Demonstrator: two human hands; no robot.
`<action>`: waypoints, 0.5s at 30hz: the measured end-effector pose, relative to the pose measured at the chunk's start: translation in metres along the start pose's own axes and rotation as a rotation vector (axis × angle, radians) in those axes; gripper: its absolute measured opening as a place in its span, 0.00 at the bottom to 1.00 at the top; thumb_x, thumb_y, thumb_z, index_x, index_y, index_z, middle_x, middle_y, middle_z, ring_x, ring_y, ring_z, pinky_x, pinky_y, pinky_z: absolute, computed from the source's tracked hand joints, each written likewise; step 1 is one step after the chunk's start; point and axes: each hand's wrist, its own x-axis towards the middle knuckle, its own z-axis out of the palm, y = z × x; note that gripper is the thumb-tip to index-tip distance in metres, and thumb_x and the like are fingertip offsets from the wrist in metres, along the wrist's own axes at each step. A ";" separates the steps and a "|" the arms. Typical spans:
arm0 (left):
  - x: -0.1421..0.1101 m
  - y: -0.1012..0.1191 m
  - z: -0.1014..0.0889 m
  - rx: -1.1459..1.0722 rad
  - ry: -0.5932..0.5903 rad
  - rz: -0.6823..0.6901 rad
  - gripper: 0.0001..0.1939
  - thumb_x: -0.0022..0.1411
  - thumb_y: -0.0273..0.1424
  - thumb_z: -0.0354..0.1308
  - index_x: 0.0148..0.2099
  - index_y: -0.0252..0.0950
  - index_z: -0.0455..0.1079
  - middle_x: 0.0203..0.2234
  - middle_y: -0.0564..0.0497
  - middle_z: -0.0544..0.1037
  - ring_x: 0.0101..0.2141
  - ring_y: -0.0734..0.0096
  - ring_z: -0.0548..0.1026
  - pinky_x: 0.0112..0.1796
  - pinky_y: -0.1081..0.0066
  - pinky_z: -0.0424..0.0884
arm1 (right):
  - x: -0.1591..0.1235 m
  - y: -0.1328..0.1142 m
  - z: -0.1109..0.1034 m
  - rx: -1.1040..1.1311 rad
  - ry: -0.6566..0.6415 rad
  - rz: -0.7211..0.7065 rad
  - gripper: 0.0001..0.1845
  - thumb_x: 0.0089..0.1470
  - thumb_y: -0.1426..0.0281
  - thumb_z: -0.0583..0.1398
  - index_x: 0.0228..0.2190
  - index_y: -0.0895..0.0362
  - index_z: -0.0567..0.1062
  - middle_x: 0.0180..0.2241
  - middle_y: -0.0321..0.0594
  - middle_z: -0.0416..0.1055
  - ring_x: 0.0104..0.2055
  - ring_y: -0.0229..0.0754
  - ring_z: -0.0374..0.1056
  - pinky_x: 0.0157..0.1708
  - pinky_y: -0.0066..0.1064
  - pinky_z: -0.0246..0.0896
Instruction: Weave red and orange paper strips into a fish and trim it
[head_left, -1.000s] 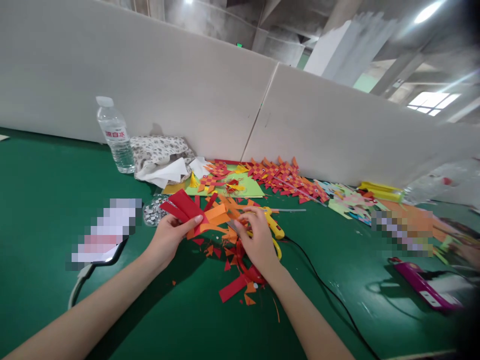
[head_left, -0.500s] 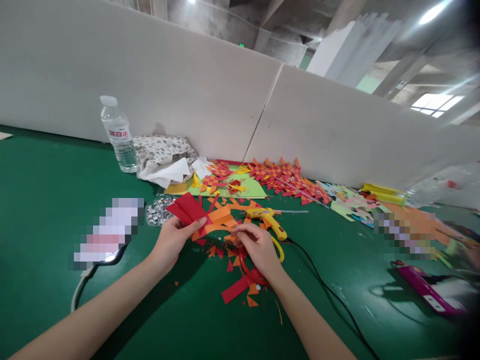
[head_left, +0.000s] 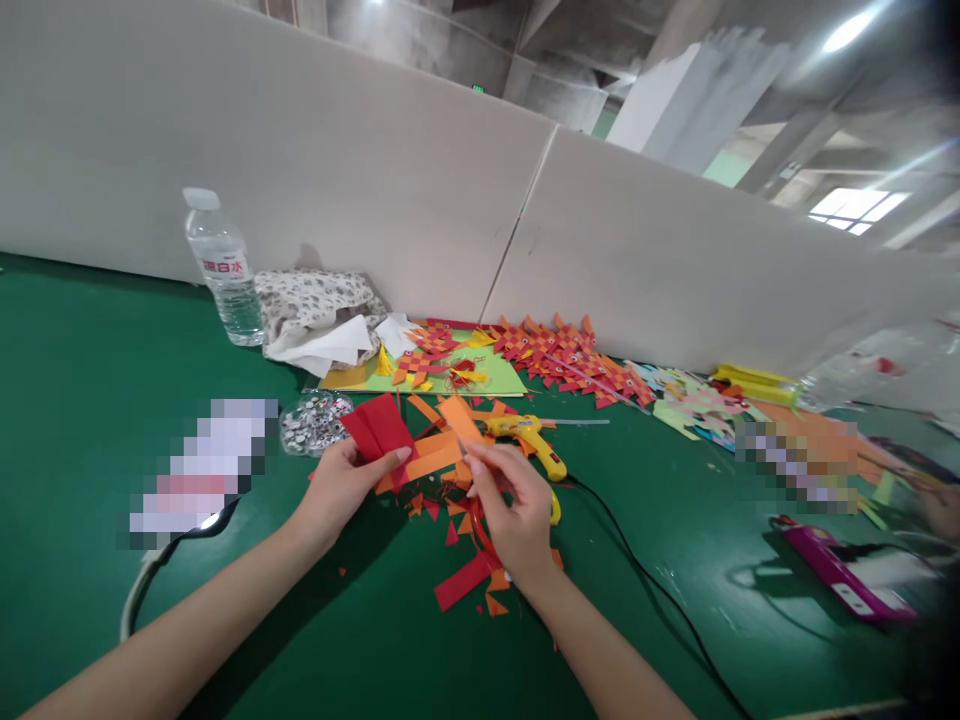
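My left hand (head_left: 339,486) is closed on a bunch of red and orange paper strips (head_left: 379,430), thumb on top. My right hand (head_left: 508,497) pinches one orange paper strip (head_left: 457,420) and holds it up beside that bunch. Under and around both hands lies a heap of red and orange paper scraps (head_left: 469,575) on the green table (head_left: 90,360). A yellow glue gun (head_left: 529,436) lies just beyond my right hand, its black cord (head_left: 660,620) trailing to the right. Red-handled scissors (head_left: 486,540) show partly beneath my right wrist.
A water bottle (head_left: 219,268) and a patterned cloth (head_left: 311,305) stand near the white partition (head_left: 375,190). Woven red-orange paper fish (head_left: 577,360) line its base. A bag of googly eyes (head_left: 315,420) lies left of my hands. A purple phone (head_left: 832,570) lies at right.
My right hand left the scrap heap and lifted one orange strip up toward the bunch. My left hand kept its grip and shifted slightly.
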 end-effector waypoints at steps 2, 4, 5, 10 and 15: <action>0.000 0.000 0.000 0.031 -0.025 -0.027 0.17 0.44 0.38 0.68 0.36 0.34 0.74 0.31 0.49 0.82 0.30 0.66 0.79 0.31 0.72 0.74 | 0.001 0.000 -0.002 0.016 0.129 -0.021 0.14 0.57 0.70 0.56 0.45 0.51 0.73 0.41 0.43 0.69 0.38 0.42 0.70 0.36 0.34 0.69; -0.001 0.002 0.000 0.084 -0.084 -0.034 0.17 0.44 0.38 0.68 0.35 0.34 0.74 0.31 0.49 0.81 0.31 0.65 0.79 0.32 0.72 0.74 | 0.002 0.001 -0.003 0.029 0.179 -0.003 0.18 0.56 0.69 0.56 0.50 0.51 0.69 0.47 0.45 0.66 0.44 0.44 0.68 0.40 0.36 0.68; -0.002 0.003 0.001 0.116 -0.119 -0.032 0.16 0.44 0.37 0.68 0.35 0.34 0.73 0.31 0.49 0.81 0.31 0.65 0.78 0.32 0.71 0.74 | 0.003 0.002 -0.002 0.033 0.166 0.015 0.20 0.56 0.69 0.57 0.51 0.50 0.66 0.49 0.45 0.64 0.45 0.44 0.67 0.41 0.37 0.68; -0.009 0.001 0.007 0.155 -0.337 -0.013 0.23 0.41 0.31 0.70 0.41 0.35 0.70 0.34 0.50 0.80 0.36 0.63 0.78 0.36 0.68 0.73 | 0.002 0.005 0.006 0.121 -0.102 0.140 0.31 0.49 0.69 0.63 0.54 0.50 0.62 0.53 0.46 0.61 0.41 0.42 0.70 0.40 0.35 0.70; -0.012 -0.008 0.008 0.071 -0.505 -0.018 0.40 0.43 0.27 0.68 0.58 0.40 0.58 0.44 0.48 0.77 0.43 0.61 0.75 0.43 0.63 0.71 | -0.002 0.000 0.011 0.185 -0.266 0.262 0.34 0.46 0.71 0.64 0.55 0.49 0.61 0.54 0.45 0.59 0.38 0.41 0.71 0.35 0.33 0.72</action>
